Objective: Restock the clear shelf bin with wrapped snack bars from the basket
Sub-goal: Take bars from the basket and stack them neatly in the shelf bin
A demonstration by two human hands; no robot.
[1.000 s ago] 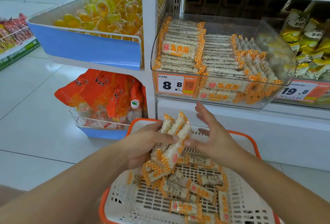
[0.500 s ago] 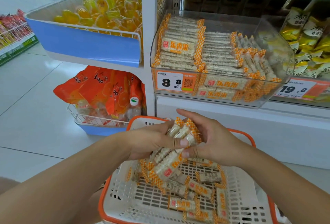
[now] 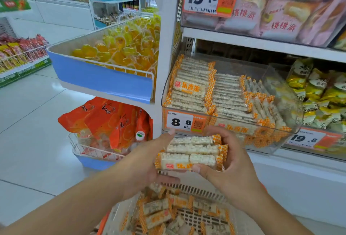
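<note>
Both hands hold a flat stack of wrapped snack bars (image 3: 191, 153), white puffed rice with orange checked ends, just below the front of the clear shelf bin (image 3: 292, 103). My left hand (image 3: 149, 160) grips the stack's left end and my right hand (image 3: 228, 163) curls round its right end. The bin holds rows of the same bars and carries an 8.8 price tag (image 3: 184, 122). Beneath my hands sits the white basket (image 3: 202, 189) with an orange rim, with several loose bars (image 3: 159, 212) in it.
A blue-fronted wire bin of yellow jelly cups (image 3: 116, 53) hangs to the left, with orange bags (image 3: 108, 118) in a lower basket. Pink packs (image 3: 280, 17) fill the shelf above, yellow-green packs (image 3: 322, 92) the bin to the right. White tiled floor lies on the left.
The bundle of bars has been squared into a level stack and lifted from above the basket up toward the bin's front. The view has tilted upward.
</note>
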